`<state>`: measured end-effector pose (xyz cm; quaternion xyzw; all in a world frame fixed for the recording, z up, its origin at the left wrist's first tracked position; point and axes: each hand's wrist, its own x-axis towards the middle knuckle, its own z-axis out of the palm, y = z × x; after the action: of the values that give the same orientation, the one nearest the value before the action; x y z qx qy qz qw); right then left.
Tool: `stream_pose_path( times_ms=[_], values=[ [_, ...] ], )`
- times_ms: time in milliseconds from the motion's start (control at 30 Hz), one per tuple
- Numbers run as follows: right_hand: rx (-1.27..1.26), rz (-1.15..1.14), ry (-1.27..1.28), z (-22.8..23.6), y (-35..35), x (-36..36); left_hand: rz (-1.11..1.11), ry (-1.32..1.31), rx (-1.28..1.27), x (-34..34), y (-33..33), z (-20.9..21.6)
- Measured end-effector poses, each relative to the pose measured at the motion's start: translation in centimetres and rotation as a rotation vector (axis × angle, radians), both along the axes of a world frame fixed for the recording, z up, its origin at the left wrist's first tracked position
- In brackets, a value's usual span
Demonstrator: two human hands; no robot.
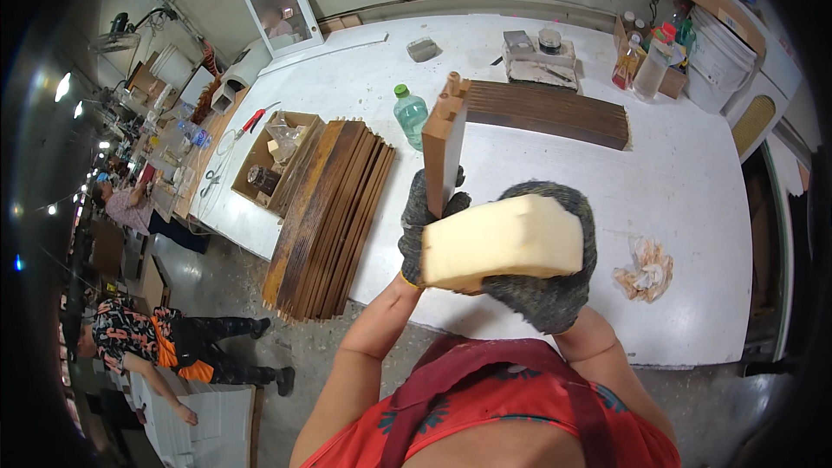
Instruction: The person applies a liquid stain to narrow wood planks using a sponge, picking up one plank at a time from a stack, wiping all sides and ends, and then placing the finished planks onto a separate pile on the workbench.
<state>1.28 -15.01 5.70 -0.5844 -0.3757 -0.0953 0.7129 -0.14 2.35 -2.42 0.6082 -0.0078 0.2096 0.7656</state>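
Note:
In a dark grey knit glove, my left hand (417,224) grips a brown wooden slat (441,152) that stands on end, with peg-like tips at its top. My right hand (555,302), gloved alike, is wrapped round a thick cream-coloured foam block (507,241). One end of the block lies against or just in front of my left glove and the slat's lower part; whether they touch, I cannot tell. To the left, a stack of brown wooden slats (329,221) juts over the table's near edge. Behind the held slat lies another row of dark slats (546,113).
On the white table (667,199) are a green-capped bottle (411,117), a cardboard box of odds and ends (290,156), a crumpled stained wad (646,270), and a block with a small jar (549,41). Bottles (652,69) and a white bucket (719,61) fill the far right. A co-worker (173,342) is at lower left.

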Motion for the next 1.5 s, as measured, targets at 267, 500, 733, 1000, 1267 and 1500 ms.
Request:
stream_pose_path(
  times_ms=[267,500,733,1000,1267,1500],
  values=[
    [0.307,0.052,0.731,-4.4,-2.5,2.4,0.170,-0.093,-0.004,-1.3,4.3,1.0],
    [0.285,0.062,0.897,-8.8,-3.3,2.3,0.194,-0.071,-0.024,-0.8,5.9,0.8],
    [0.319,0.003,0.804,-6.9,-2.6,3.2,0.230,0.253,0.282,0.7,5.4,-3.9],
    [0.086,-0.556,-0.108,-0.3,-2.6,9.9,0.052,0.421,0.031,-1.5,0.9,-2.4],
    [-0.121,-0.470,-0.254,2.7,0.5,15.3,0.012,0.445,0.128,-3.0,-0.7,-2.5],
    [0.098,0.199,0.245,-1.1,0.6,11.7,0.066,0.372,0.179,-2.1,-0.1,-0.5]
  ],
)
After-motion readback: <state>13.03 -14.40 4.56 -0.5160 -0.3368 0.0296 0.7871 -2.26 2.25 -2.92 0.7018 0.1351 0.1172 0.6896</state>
